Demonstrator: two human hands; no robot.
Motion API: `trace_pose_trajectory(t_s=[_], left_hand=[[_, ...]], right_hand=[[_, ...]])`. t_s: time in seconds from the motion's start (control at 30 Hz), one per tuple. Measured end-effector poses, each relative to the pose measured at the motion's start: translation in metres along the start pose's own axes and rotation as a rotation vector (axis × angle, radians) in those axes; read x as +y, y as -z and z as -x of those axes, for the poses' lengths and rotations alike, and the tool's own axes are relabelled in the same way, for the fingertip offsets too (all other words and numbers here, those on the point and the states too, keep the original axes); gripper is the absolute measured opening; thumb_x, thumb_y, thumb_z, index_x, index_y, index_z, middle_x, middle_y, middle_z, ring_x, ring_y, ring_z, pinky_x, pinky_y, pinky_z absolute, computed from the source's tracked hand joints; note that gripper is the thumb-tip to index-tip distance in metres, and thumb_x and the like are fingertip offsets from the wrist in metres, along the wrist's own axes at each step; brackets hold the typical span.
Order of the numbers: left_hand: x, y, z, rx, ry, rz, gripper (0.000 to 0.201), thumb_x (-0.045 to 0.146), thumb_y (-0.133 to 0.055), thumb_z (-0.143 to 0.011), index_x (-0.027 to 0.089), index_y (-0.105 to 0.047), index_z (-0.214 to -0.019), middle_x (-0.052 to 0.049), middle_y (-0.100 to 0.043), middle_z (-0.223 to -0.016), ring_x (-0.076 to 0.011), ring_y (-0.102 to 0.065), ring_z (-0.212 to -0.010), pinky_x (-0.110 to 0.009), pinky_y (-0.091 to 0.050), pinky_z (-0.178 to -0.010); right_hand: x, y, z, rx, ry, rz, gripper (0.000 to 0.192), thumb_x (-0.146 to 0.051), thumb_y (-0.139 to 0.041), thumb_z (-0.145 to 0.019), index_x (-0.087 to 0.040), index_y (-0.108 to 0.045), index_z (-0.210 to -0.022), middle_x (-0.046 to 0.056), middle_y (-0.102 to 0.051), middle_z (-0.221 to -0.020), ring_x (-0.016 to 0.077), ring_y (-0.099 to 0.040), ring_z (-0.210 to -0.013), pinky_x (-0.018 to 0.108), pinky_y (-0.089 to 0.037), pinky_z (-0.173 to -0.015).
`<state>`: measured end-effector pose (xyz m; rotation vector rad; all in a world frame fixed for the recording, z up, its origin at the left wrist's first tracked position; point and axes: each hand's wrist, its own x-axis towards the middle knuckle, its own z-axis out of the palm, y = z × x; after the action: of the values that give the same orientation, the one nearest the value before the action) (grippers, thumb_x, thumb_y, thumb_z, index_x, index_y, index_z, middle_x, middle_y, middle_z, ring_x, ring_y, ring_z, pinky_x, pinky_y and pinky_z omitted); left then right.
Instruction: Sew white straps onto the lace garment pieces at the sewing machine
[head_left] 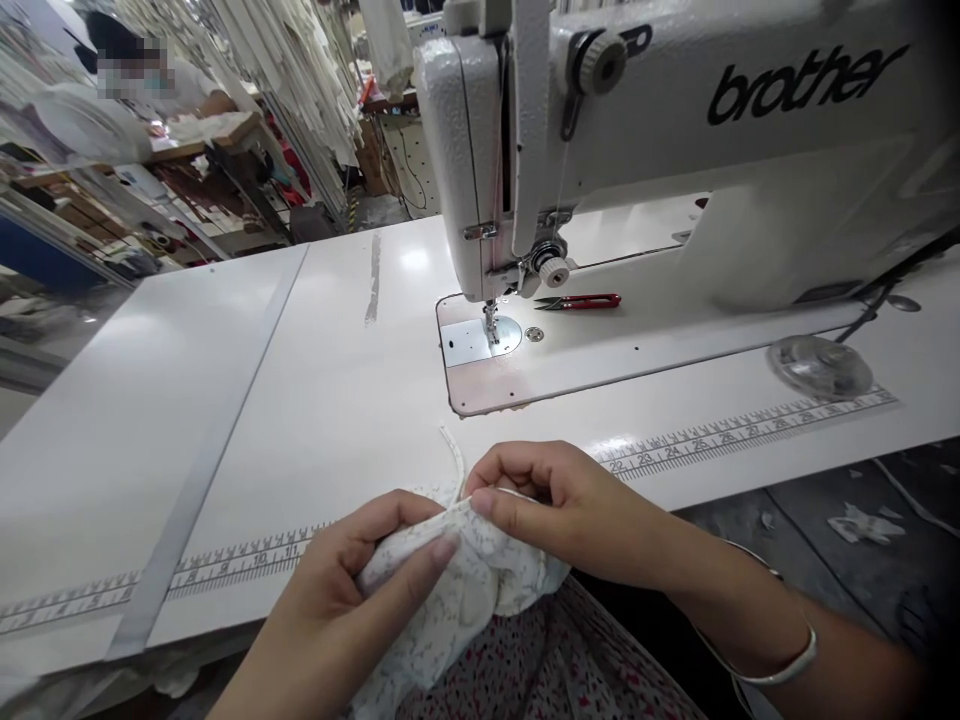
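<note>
A white printed piece of fabric (465, 590) is gathered between my two hands at the front edge of the sewing table. My left hand (360, 580) grips its edge between thumb and fingers. Close beside it, my right hand (536, 500) pinches the same edge, thumb on top. A narrow fabric strip (454, 455) sticks up from the edge between my hands and lies toward the machine. Below, the fabric hangs over a patterned garment on my lap. The sewing machine (487, 180) stands beyond my hands, with no fabric under its presser foot (492, 325).
Red-handled thread snips (577, 301) lie on the machine bed. A clear round dish (820, 367) sits at the right, near a printed ruler strip (697, 445). Grey tape (217, 440) crosses the table at left. Another person (180, 90) sits at a table in the background.
</note>
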<state>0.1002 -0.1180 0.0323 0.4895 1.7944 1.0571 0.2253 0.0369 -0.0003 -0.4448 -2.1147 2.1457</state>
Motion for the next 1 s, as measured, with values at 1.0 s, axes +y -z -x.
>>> trace_pose_trajectory(t_s=[1.0], left_hand=[[-0.015, -0.002, -0.004, -0.007, -0.329, -0.264, 0.025, 0.045, -0.052, -0.092, 0.022, -0.061, -0.084, 0.001, -0.059, -0.067, -0.0133, -0.053, -0.062, -0.019, -0.037, -0.047]], right_hand=[[-0.004, -0.02, 0.006, 0.181, 0.121, 0.174, 0.006, -0.023, -0.058, -0.087, -0.019, -0.06, -0.085, -0.003, -0.058, -0.074, 0.009, -0.051, -0.064, 0.02, -0.037, -0.054]])
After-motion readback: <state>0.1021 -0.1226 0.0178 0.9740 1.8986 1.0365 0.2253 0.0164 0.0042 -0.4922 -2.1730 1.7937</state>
